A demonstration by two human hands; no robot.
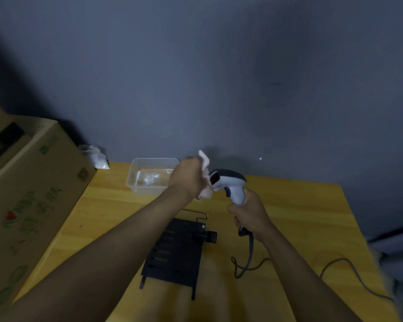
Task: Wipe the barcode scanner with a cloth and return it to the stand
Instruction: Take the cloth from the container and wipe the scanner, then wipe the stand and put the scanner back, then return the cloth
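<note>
Yellow wooden table (289, 205) with visible plank grain, pushed against a plain grey-blue wall (196, 77). Dim light, soft shadows on the wall. At left a big brown cardboard box (33, 194) with green print and a red heart logo stood against the table edge. Behind it, a small crumpled clear bag (96, 156) with white stuff inside. A clear rectangular plastic tub (135, 180) with rounded corners sat at the table's far edge; whitish contents, too blurred to tell what.

The scanner (228, 184) was held up over the table, not on the stand. Pistol shape, smooth light-grey plastic, darker grey top, reddish window facing left. The right hand (249, 214) was wrapped tight around its handle. A dark cable (249, 256) dropped from the handle base, looped on the wood and trailed off to the right.

The left hand (191, 180) was fisted around a pale pink cloth (205, 161), soft and crumpled, bunched against the scanner's window end; cloth stuck out above and below the fist.

The stand (175, 249) lay flat on the table beneath the arms: matte black plate, rectangular, with slots, thin wire legs, and a small black clip block at its right edge. Both forearms bare.
</note>
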